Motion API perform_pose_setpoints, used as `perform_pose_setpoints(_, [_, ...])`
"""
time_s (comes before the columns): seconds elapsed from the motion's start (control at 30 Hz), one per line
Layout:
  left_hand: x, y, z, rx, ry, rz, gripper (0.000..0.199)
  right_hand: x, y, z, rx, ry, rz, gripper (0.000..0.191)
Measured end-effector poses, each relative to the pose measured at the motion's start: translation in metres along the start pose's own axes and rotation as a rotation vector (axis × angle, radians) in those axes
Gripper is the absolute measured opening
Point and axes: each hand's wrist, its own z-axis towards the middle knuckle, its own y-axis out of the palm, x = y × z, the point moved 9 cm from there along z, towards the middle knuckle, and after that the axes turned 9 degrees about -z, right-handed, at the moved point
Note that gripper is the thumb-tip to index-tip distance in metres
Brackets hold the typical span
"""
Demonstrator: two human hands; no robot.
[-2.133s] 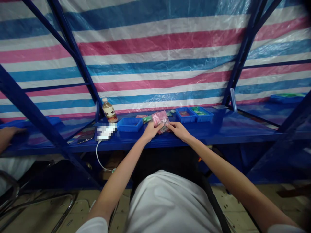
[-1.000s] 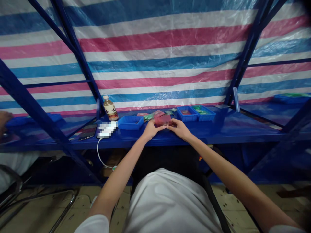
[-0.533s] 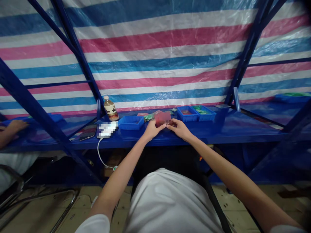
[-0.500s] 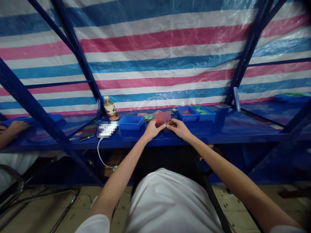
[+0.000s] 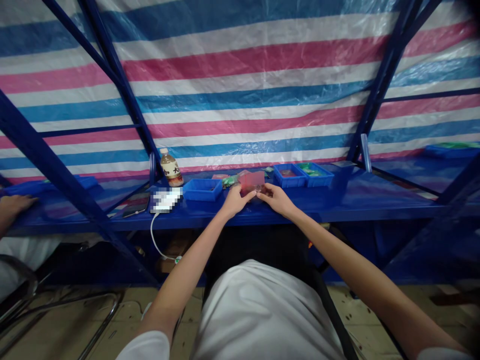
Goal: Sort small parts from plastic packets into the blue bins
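A red translucent sheet or bag (image 5: 254,182) is held up between both hands over the blue table (image 5: 330,205). My left hand (image 5: 237,201) grips its left side, fingers closed. My right hand (image 5: 276,198) pinches near its lower right, the thumbs almost meeting; small dark bits show there, too small to name. Behind my left hand lie green packets (image 5: 229,181). One blue tray (image 5: 203,190) stands left of my hands. To their right are a tray with reddish content (image 5: 276,181) and a tray with green packets (image 5: 325,181).
A bottle (image 5: 171,169), a phone (image 5: 135,206) and a blurred white item with a cable (image 5: 153,235) are at the left. Blue posts (image 5: 125,95) rise at both sides. Another person's hand (image 5: 17,204) rests at the far left.
The red sheet has shifted very slightly between my hands. At the far left, the other person's hand has moved left. My hands are nearly still.
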Motion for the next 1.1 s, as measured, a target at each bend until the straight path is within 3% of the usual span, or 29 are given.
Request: perform_pose_setpoints(1.1, [0.0028, 0.0013, -0.0022, -0.007, 0.001, 0.058, 0.043, -0.0064, 0.0011, -0.0012, -0.008, -0.044, -0.082, 0.037])
